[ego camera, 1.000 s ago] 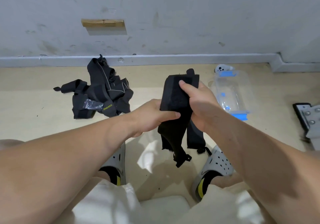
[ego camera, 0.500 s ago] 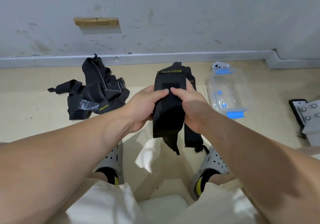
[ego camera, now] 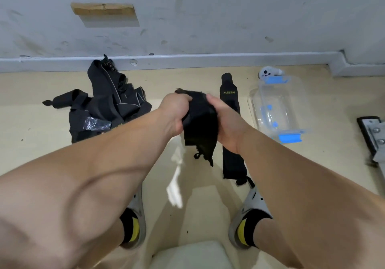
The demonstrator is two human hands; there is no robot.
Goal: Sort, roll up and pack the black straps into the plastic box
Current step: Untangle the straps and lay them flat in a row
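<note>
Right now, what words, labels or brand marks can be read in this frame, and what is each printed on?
"XUEYING": yellow letters on the flat strap lying on the floor.
Yellowish lettering on the strap pile: partly hidden, unreadable.
The held strap and the plastic box: no text visible.

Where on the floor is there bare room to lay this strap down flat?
For the held strap, bare floor lies between the strap pile and the flat strap, near the skirting; also between the plastic box and the metal plate. The gap between flat strap and box is narrow.
</note>
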